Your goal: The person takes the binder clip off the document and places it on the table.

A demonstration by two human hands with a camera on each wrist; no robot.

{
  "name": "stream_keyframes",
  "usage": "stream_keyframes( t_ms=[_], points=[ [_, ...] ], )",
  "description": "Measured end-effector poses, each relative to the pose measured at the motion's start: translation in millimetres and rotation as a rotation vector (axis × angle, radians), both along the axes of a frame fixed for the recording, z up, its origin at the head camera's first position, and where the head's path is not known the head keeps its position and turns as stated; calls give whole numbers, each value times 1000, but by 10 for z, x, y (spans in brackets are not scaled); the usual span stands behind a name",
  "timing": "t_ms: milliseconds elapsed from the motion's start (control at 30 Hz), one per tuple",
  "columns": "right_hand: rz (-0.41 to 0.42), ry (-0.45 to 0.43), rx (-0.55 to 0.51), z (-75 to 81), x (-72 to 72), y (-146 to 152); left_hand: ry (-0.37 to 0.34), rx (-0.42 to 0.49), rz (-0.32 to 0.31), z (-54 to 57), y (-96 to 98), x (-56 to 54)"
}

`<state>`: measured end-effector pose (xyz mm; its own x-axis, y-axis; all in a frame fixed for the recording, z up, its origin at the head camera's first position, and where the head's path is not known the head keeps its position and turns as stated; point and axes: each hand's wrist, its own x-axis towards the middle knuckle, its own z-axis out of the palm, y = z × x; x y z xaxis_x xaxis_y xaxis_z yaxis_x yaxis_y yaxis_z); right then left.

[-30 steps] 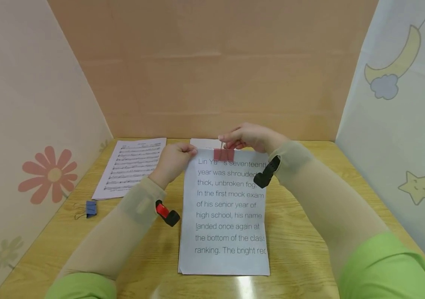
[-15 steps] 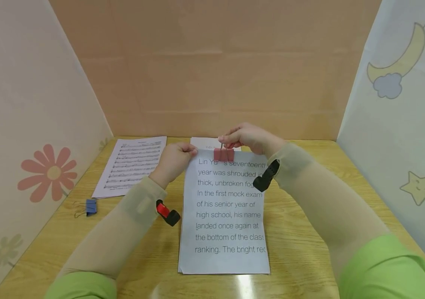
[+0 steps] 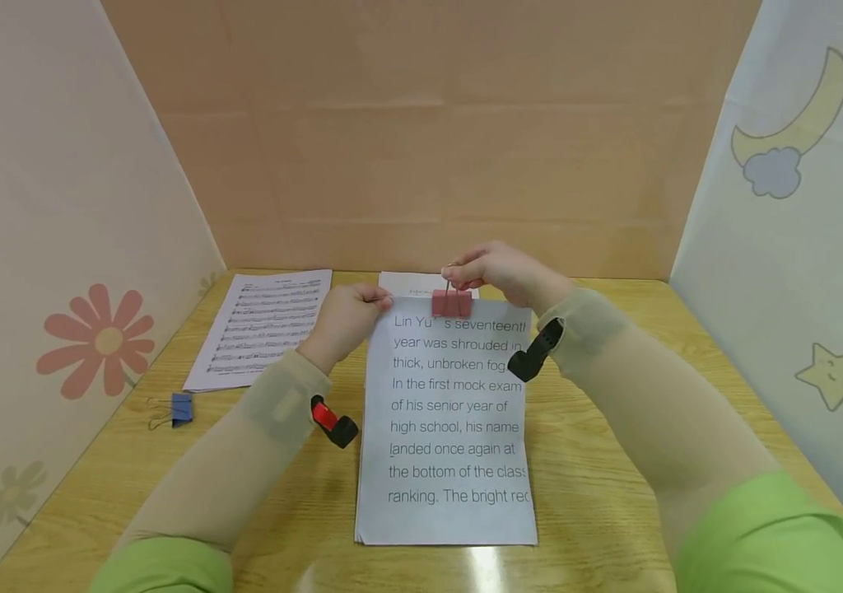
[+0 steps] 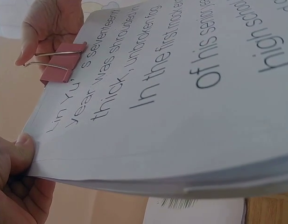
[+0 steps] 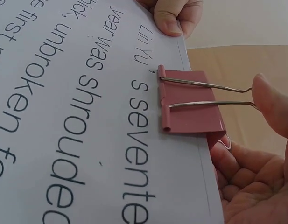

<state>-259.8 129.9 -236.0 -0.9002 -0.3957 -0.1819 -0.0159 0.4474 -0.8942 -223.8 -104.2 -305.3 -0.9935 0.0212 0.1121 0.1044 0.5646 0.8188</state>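
A stack of printed sheets (image 3: 451, 428) stands tilted up in the head view, its large text facing me. My left hand (image 3: 347, 321) pinches the top left corner, thumb on the front face. A pink binder clip (image 3: 452, 303) sits over the top edge, near the middle. My right hand (image 3: 514, 272) holds the clip by its wire handles: in the right wrist view the thumb (image 5: 270, 102) meets the ends of the front handle. The curled fingers (image 5: 251, 172) are behind, at the rear handle, partly hidden by the paper. The left wrist view shows the clip's mouth (image 4: 64, 63) on the sheets.
Sheet music (image 3: 262, 329) lies at the back left of the wooden table (image 3: 599, 461). A blue binder clip (image 3: 180, 408) lies in front of it. Another printed sheet (image 3: 421, 282) shows behind the stack. Walls enclose the back and both sides.
The pink binder clip and my right hand have shifted slightly right along the top edge. The clip's front handle shows more fully than a second ago. My left hand keeps its grip.
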Motion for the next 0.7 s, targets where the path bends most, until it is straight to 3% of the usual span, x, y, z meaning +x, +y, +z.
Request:
stream_keyframes(
  t_ms=[700],
  points=[
    [-63, 76, -68, 50, -44, 532, -24, 19, 20, -79, -75, -5]
  ],
)
